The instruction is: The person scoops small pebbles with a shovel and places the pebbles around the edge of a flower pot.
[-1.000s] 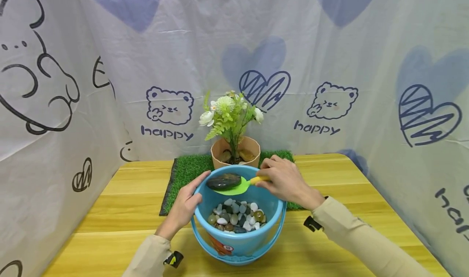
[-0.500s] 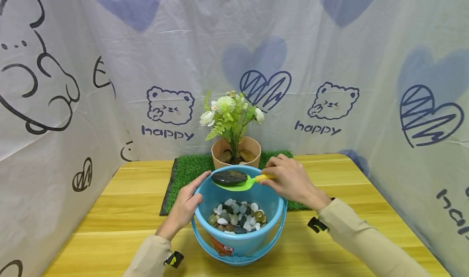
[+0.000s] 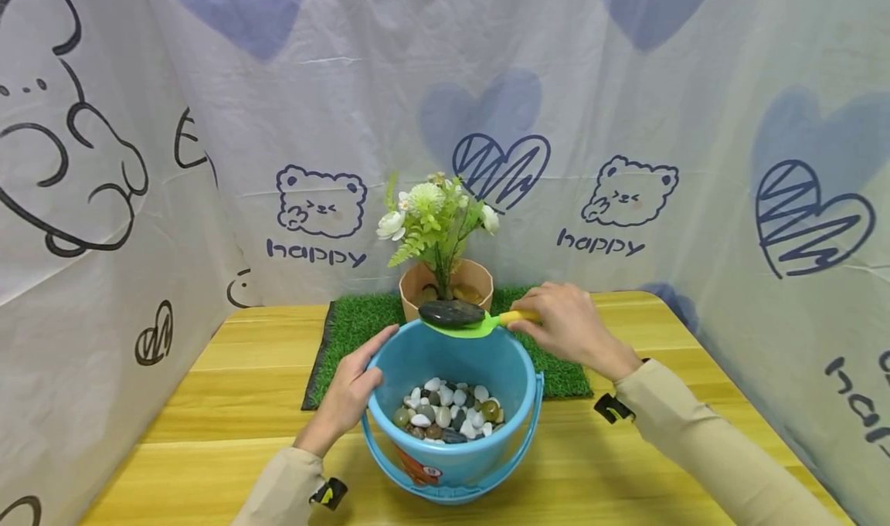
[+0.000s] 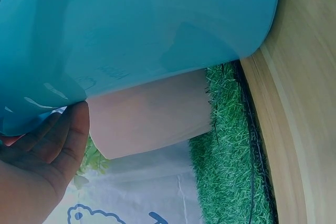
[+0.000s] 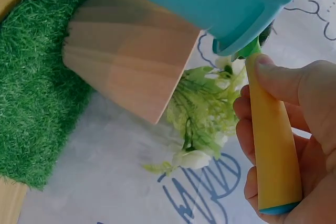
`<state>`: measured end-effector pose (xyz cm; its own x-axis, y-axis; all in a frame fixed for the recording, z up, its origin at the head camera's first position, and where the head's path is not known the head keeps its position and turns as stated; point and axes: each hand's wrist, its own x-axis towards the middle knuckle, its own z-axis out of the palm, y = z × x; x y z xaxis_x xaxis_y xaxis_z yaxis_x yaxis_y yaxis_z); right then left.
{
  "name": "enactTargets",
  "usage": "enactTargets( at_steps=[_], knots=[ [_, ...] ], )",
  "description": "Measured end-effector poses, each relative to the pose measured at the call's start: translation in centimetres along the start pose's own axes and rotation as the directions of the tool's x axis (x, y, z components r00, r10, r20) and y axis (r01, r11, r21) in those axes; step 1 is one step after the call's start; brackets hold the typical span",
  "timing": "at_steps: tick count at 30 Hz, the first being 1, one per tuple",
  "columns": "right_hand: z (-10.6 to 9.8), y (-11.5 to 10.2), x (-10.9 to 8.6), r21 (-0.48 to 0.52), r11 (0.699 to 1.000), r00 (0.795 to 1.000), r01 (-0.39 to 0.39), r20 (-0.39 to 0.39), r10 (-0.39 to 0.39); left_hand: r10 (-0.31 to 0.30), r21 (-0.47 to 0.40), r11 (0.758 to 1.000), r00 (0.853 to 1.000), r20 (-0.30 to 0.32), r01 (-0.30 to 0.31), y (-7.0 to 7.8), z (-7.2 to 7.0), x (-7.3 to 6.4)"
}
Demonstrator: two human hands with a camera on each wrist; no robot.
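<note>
In the head view my right hand (image 3: 566, 321) grips the yellow handle (image 5: 273, 145) of a small green shovel (image 3: 480, 327). A large dark, glossy stone (image 3: 452, 313) lies on the blade, level with the far rim of a blue bucket (image 3: 445, 472) and overlapping the flower pot behind. My left hand (image 3: 348, 391) holds the bucket's left rim, fingers along the outside and thumb at the edge; the left wrist view shows those fingers (image 4: 71, 135) against the wall. Several white, grey and brown pebbles (image 3: 445, 414) cover the bucket's bottom.
Behind the bucket a pinkish pot (image 3: 412, 290) with white flowers and green leaves (image 3: 434, 217) stands on a mat of artificial grass (image 3: 354, 333). The bucket's handle (image 3: 445, 492) hangs down in front. Printed cloth (image 3: 626, 86) walls surround the wooden table (image 3: 660, 433).
My right hand has lifted the shovel with the dark stone and moved it right and away, from inside the bucket's opening to the far rim. The left hand keeps its hold.
</note>
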<state>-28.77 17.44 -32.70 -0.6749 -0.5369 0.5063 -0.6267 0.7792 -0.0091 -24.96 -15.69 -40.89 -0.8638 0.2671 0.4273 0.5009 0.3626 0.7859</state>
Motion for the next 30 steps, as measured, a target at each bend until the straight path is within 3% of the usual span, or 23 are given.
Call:
enactTargets(
  at_steps=[11, 17, 24, 30],
  knots=[
    [1.2, 0.6, 0.8, -0.021, 0.992, 0.992, -0.127, 0.003, 0.127, -0.01, -0.003, 1.0, 1.0, 0.0, 0.01, 0.1, 0.1, -0.1],
    [2.1, 1.4, 2.0, -0.034, 0.991, 0.992, -0.129, -0.008, 0.128, -0.004, 0.001, 1.0, 1.0, -0.005, 0.004, 0.1, 0.0, 0.0],
    [3.5, 3.0, 4.3, -0.043, 0.989, 0.988, -0.144, 0.057, 0.147, -0.012, 0.003, 1.0, 1.0, -0.001, 0.012, 0.1, 0.0, -0.1],
    [5.2, 4.7, 6.2, -0.052, 0.995, 0.993, -0.08, 0.085, 0.084, -0.006, 0.001, 1.0, 1.0, -0.008, 0.006, 0.1, 0.1, -0.1]
  ],
)
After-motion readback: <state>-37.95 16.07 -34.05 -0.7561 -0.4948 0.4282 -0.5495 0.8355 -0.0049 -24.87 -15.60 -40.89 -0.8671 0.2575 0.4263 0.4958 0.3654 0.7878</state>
